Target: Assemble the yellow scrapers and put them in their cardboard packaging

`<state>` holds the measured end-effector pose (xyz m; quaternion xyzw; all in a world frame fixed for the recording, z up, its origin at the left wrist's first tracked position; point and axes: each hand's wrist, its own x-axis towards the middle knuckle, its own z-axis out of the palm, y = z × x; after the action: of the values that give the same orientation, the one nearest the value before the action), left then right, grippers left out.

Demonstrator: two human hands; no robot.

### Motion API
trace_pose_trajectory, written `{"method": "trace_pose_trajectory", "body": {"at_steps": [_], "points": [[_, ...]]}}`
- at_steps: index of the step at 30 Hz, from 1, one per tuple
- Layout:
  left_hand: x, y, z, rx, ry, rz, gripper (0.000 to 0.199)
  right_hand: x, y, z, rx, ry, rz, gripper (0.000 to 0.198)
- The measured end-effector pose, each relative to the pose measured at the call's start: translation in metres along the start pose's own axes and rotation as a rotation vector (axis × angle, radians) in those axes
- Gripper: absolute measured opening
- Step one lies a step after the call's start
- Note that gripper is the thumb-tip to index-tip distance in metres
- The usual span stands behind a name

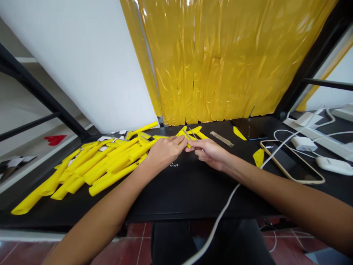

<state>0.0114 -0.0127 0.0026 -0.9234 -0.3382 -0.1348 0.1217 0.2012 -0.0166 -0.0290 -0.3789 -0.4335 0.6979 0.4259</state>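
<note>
My left hand [167, 150] is closed on the head end of a yellow-handled scraper [182, 131], its fingers bent over the yellow plastic. Close against it, my right hand [209, 151] pinches a thin metal rod [193, 133] that slants up past the fingertips. The fingertips of both hands nearly meet and partly hide the yellow part. Several small shiny rings, perhaps nuts [173, 165], lie on the black table [187, 195] just below my left hand. Left of that hand is a heap of yellow scraper handles [110, 160], some with grey metal at their heads.
A flat metal strip [221, 139] lies right of my hands. Beyond it are a dark tablet [249, 129], loose yellow pieces [258, 157] and a phone [292, 162]. A white cable [220, 221] crosses the front edge. Chargers [303, 144] and a yellow plastic curtain [215, 66] stand behind.
</note>
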Motion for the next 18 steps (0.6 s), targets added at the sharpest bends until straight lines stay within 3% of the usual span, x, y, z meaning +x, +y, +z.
{"method": "trace_pose_trajectory", "body": {"at_steps": [4,6,8,11,13,18], "points": [[-0.001,-0.015,0.003,0.109,0.032,-0.061,0.026,0.001,-0.004,0.001,-0.043,0.056,-0.092,0.034],[-0.003,-0.029,0.004,0.107,0.126,-0.134,0.026,0.002,-0.003,0.0,-0.188,0.131,-0.227,0.042],[-0.005,-0.043,0.006,0.076,0.27,-0.23,0.024,0.001,0.0,-0.002,-0.441,0.13,-0.401,0.036],[-0.005,-0.058,0.007,-0.023,0.421,-0.341,0.024,0.0,0.007,-0.007,-0.868,-0.038,-0.579,0.023],[-0.005,-0.062,0.009,-0.093,0.442,-0.395,0.024,0.0,0.01,-0.01,-1.07,-0.154,-0.621,0.021],[-0.003,-0.058,0.009,-0.2,0.43,-0.473,0.023,0.003,0.015,-0.018,-1.228,-0.278,-0.622,0.022]]}}
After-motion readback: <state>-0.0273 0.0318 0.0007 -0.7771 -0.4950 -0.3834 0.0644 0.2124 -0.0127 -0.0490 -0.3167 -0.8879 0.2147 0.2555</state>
